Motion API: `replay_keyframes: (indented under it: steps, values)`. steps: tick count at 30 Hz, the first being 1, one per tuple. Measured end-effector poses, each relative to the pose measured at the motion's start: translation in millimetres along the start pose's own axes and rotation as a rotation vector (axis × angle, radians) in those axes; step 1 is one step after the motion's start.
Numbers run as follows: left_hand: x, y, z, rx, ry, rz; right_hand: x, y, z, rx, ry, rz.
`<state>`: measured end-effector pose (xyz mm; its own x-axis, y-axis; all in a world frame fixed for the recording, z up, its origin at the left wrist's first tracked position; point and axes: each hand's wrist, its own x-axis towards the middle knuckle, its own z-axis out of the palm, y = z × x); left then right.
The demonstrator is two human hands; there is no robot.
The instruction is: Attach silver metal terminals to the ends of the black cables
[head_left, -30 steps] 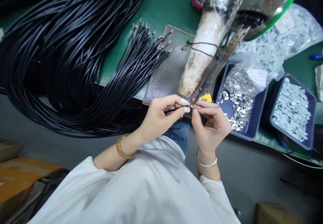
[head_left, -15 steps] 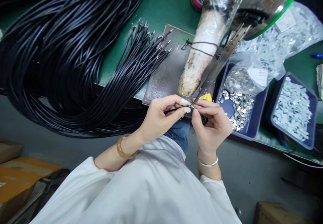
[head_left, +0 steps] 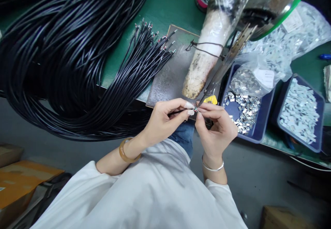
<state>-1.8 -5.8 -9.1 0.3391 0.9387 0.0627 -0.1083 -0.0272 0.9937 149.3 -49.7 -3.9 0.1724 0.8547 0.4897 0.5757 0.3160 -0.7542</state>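
Observation:
My left hand (head_left: 168, 118) pinches a black cable (head_left: 176, 112) between thumb and forefinger close to its end. Thin coloured wires (head_left: 195, 109) stick out past my left fingertips. From the other side, my right hand (head_left: 216, 125) closes thumb and fingers on a tiny silvery piece at those wires; its exact kind is too small to tell. Just above the fingertips is the narrow tip of a slanted metal arm (head_left: 207, 93). Left of the hands, a bundle of black cables (head_left: 144, 63) lies with stripped ends showing red and white wires.
A plastic-wrapped tube (head_left: 201, 56) slants over a grey plate (head_left: 165, 81). On the right are a blue tray (head_left: 261, 129) of metal shells and another tray (head_left: 320, 118) of pale small pieces. Plastic bags (head_left: 305, 32) lie behind. Cardboard boxes (head_left: 31, 177) stand on the floor.
My fingertips have shifted very slightly left, and the silvery piece at the wires shows a little more. Both hands keep their pinch.

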Motion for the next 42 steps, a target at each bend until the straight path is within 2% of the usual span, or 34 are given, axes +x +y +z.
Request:
replay_keyframes:
  steps: [4,9,15,19,31,42]
  values:
    - [-0.1,1.4,0.2,-0.039,-0.035,-0.01,-1.2,0.2,-0.4,-0.014,0.002,-0.001]
    - [0.8,2.2,0.5,-0.035,-0.035,-0.025,-3.3,3.1,2.6,0.021,0.064,0.0]
    - [0.7,1.5,1.4,-0.052,-0.027,-0.022,-7.3,10.5,5.8,-0.155,0.129,-0.206]
    - [0.4,3.1,1.9,-0.054,-0.026,-0.006,-8.7,12.0,5.3,-0.247,0.154,-0.271]
    - [1.5,4.4,3.8,-0.069,0.007,-0.007,-3.2,10.2,2.2,-0.192,0.123,-0.229]
    - [0.0,2.8,2.4,-0.026,-0.018,0.025,-5.3,8.5,6.2,-0.155,0.183,-0.256]
